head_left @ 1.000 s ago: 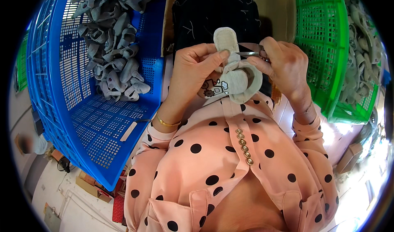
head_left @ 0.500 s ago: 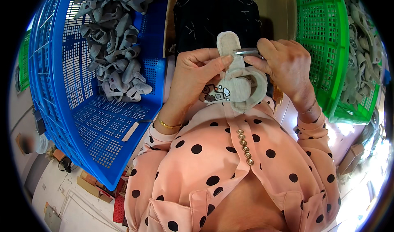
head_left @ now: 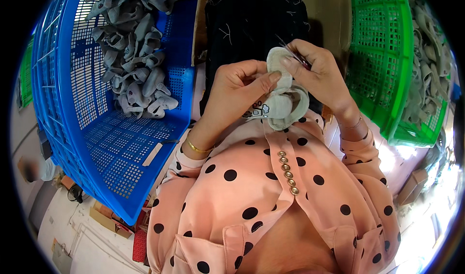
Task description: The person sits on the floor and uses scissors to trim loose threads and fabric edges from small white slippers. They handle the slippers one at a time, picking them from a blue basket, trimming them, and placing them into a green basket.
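Observation:
A pale fabric shoe upper (head_left: 277, 105) with a dark cartoon print hangs in front of my chest. My left hand (head_left: 240, 87) is closed on it, thumb on top near the rounded end piece. My right hand (head_left: 317, 73) is closed round small metal snips (head_left: 301, 60), whose thin blades point up and left past the end piece. The right thumb also presses against the fabric there. The snips' handles are mostly covered by the fingers, and the left fingertips are hidden behind the upper.
On the left stands a blue plastic basket (head_left: 121, 148) with a heap of grey shoe uppers (head_left: 133, 46). To the right, a green basket (head_left: 378, 56) has more pale uppers (head_left: 426, 65) beyond its wall. A cardboard box (head_left: 334, 12) surrounds my dark-clad legs (head_left: 232, 22).
The upper has tilted, its rounded end swinging right. My right hand has shifted left and turned, bringing the snips close to that end and the thumb onto the fabric.

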